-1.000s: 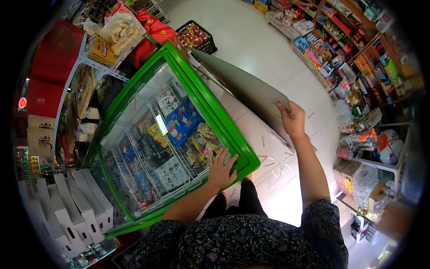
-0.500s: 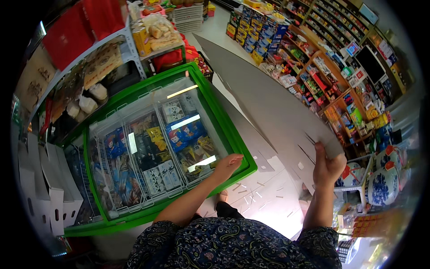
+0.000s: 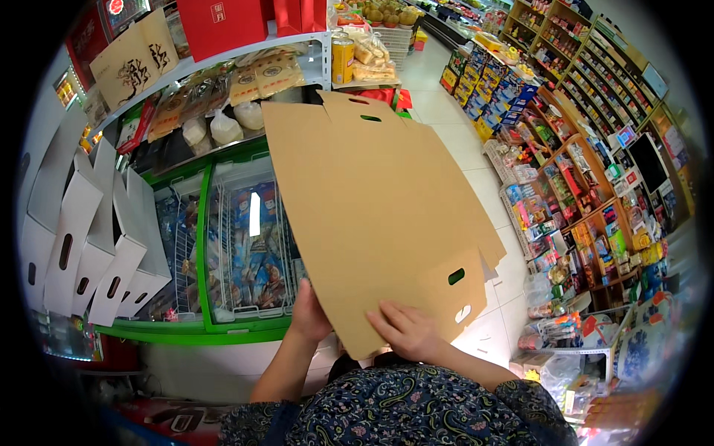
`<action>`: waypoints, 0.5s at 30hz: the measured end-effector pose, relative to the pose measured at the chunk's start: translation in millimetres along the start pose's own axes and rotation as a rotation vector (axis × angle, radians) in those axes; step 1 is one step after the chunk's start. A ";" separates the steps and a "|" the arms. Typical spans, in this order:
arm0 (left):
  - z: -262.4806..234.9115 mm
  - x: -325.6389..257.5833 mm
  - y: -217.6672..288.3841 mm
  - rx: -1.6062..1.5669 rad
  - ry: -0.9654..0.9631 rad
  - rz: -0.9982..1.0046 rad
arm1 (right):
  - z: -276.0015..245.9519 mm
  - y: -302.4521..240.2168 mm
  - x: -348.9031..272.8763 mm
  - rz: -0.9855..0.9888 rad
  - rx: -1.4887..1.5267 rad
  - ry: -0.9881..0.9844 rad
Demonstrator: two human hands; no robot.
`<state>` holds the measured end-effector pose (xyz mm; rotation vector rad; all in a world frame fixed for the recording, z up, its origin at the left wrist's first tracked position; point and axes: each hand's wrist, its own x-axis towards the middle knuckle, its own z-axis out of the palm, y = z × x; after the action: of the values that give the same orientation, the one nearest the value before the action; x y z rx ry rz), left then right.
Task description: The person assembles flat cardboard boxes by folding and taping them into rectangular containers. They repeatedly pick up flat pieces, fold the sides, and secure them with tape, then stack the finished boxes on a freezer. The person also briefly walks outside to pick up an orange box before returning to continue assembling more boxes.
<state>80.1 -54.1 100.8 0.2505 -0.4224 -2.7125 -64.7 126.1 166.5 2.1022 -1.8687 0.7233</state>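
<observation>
A large flat cardboard box blank (image 3: 372, 193), brown side up, lies in front of me across the right part of the green-framed chest freezer (image 3: 205, 253). Oval handle slots are cut near its far and near ends, and a small white patch shows by the near right slot. My left hand (image 3: 309, 316) grips its near left edge, with some fingers hidden by the sheet. On top of the near end rests my right hand (image 3: 407, 331), fingers spread flat against the surface. Through the freezer's glass, blue packets (image 3: 260, 245) show in wire baskets.
Several folded white boxes (image 3: 104, 245) with handle slots stand at the left on the freezer. Behind it, a shelf (image 3: 223, 59) bears red bags and packaged goods. Stacked blue and yellow cartons (image 3: 487, 89) and snack racks (image 3: 580, 186) line the right side.
The cardboard has turned from its grey face to its brown face and swung left over the freezer. My left hand has moved onto its edge; my right hand shifted from its corner to lie on top.
</observation>
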 end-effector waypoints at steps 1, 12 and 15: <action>-10.4 -13.7 -1.0 0.071 0.077 0.015 | 11.2 -4.4 -4.6 -0.013 0.027 -0.057; -147.6 -104.3 1.0 0.349 0.683 0.027 | 64.0 22.6 -57.5 0.317 0.420 -0.338; -181.4 -142.8 16.4 0.300 0.710 -0.050 | 57.5 138.9 -97.3 0.618 0.244 -0.273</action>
<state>257.4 -58.5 -47.9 1.2589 -0.5956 -2.3755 -194.6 160.2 48.1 1.8150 -2.7609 0.8535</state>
